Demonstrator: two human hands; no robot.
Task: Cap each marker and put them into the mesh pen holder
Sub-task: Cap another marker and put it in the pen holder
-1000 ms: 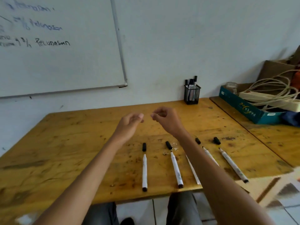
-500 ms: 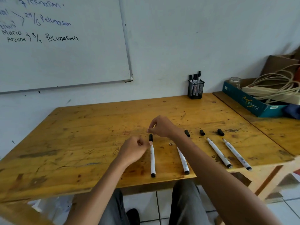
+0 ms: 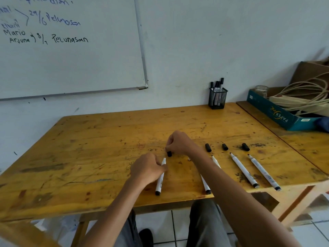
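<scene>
Several white markers lie uncapped in a row near the wooden table's (image 3: 89, 157) front edge. My left hand (image 3: 147, 169) grips the leftmost marker (image 3: 160, 182) near its tip. Just beyond that tip, my right hand (image 3: 179, 142) pinches a black cap (image 3: 169, 154). My right forearm partly hides a second marker (image 3: 206, 186). Two more markers (image 3: 243, 170) (image 3: 263, 172) lie to the right. Three loose black caps (image 3: 208, 147) (image 3: 225, 146) (image 3: 245, 146) sit beyond their tips. The black mesh pen holder (image 3: 217, 99) stands at the table's far edge by the wall, with capped markers in it.
A teal cardboard box (image 3: 272, 111) with coiled cables and a glass jar sits on a second table at the right. A whiteboard (image 3: 71, 50) with writing hangs on the wall at upper left. My legs and the tiled floor show below the table's edge.
Both hands came down from mid-air to the leftmost marker. My left hand took hold of the marker, and my right hand took hold of its cap. The camera view shifted.
</scene>
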